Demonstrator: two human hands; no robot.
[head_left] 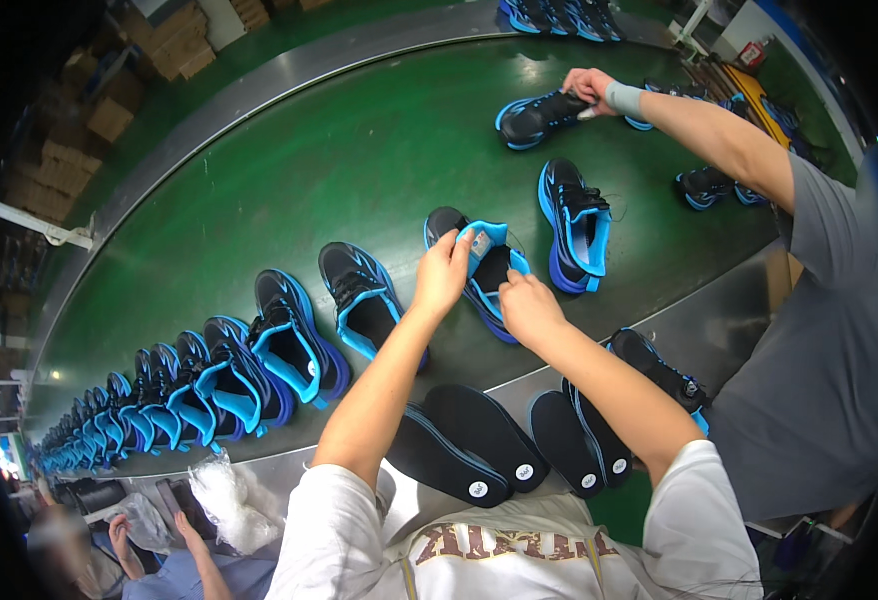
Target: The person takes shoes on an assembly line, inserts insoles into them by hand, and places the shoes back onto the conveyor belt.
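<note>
A black sneaker [446,222] with bright blue lining and a blue-purple sole stands on the green conveyor belt in front of me, toe pointing away. My left hand [445,272] pinches its raised tongue, where a small pale label shows inside. Closed at the heel end of the opening, my right hand [529,306] grips the blue collar; its fingertips are partly hidden. Dark lining or an insole shows inside the shoe. Close to my body lie black insoles [439,452] with blue edging and round white stickers, and a second group of insoles [562,440] beside them.
A long row of similar sneakers [224,375] runs along the belt's near left side. One laced sneaker [571,225] stands right of mine. At the right, a co-worker's hand [589,88] holds another shoe [534,120]. Clear plastic bags [234,500] lie lower left, near another person.
</note>
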